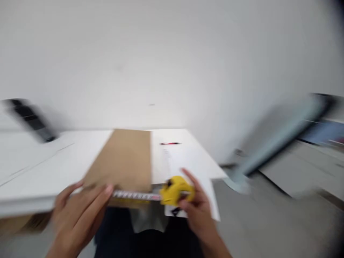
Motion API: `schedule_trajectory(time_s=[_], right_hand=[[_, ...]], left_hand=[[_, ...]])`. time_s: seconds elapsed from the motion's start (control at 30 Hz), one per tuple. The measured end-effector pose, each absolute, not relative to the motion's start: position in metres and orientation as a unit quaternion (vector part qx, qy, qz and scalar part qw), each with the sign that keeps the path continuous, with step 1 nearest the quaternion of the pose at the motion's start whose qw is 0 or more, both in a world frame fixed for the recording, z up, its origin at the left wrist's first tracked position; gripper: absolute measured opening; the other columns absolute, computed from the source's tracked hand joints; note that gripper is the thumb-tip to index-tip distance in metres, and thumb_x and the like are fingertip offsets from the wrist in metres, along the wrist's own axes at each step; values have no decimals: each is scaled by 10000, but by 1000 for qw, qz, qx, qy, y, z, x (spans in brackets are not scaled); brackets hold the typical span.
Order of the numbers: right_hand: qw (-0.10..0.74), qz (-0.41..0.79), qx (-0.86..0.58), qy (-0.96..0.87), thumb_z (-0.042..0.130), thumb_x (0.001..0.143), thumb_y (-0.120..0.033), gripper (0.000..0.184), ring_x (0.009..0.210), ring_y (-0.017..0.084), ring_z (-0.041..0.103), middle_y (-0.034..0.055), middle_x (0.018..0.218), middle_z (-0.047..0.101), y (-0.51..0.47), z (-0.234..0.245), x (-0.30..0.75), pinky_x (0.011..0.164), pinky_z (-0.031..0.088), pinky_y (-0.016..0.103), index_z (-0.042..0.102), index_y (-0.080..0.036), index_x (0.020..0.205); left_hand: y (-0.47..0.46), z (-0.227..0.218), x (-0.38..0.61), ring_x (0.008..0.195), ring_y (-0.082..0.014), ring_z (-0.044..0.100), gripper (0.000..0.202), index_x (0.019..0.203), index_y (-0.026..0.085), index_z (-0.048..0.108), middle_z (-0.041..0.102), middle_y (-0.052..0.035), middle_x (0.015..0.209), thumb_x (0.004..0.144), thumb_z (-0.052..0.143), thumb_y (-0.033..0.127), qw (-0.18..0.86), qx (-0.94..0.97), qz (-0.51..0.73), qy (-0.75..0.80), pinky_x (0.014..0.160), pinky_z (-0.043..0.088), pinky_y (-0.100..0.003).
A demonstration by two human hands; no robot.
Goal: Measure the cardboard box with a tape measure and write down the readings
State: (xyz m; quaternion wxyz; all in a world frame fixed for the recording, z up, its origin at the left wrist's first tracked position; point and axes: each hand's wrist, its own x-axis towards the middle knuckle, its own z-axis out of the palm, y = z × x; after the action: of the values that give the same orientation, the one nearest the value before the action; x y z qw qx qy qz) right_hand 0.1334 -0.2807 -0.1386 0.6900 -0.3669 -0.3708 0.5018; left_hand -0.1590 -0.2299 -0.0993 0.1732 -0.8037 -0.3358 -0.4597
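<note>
A brown cardboard sheet (123,157) lies on the white table, its near edge towards me. My left hand (80,211) is at the sheet's near left corner, fingers pressed together on the end of a tape measure's blade (134,195). The blade runs across the near edge to the yellow tape measure case (176,190). My right hand (199,206) grips that case from the right, index finger raised along its top. The blade's tip is hidden under the left fingers, and motion blurs its markings.
A white sheet of paper (188,165) hangs over the table's (88,143) near edge. A red and black pen (170,143) lies beyond it. At the back left is a dark blurred device (33,120). A pale slanted panel (279,132) stands on the right.
</note>
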Motion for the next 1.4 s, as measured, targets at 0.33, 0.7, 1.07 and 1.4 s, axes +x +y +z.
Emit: schedule_trajectory(time_s=[0.33,0.7,1.07,1.4], right_hand=[[719,379,-460,-356,876,745,-343,562,598,120,595,5,844,699,-261,-132,137,567,540,258,630,-243,1241],[666,221,-582,-411,930,647,-418,714,864,262,690,119,1117,710,-278,-143,109,656,578,368,675,-177,1268],[715,227,-506,-426,920,658,-322,590,925,226,708,101,1139,719,-254,-137,108,744,604,349,705,-184,1190],[716,236,-464,-465,832,789,-266,496,1010,223,718,107,1206,735,-250,-149,104,815,625,348,675,-233,1259]], left_hand=[[-204,-71,-251,841,-171,741,101,970,248,704,799,-35,959,973,610,287,315,-761,-326,-465,772,514,-339],[-229,-87,-232,1171,-181,678,409,1330,278,611,724,-63,1257,1003,415,129,23,-825,-377,-421,963,566,-375],[-223,-113,-218,1312,-276,606,554,1467,306,499,635,-102,1408,942,650,397,-3,-778,-416,-471,1087,537,-469],[-205,-116,-225,1360,-261,557,576,1474,321,459,574,-63,1477,941,639,443,19,-777,-393,-492,1155,464,-438]])
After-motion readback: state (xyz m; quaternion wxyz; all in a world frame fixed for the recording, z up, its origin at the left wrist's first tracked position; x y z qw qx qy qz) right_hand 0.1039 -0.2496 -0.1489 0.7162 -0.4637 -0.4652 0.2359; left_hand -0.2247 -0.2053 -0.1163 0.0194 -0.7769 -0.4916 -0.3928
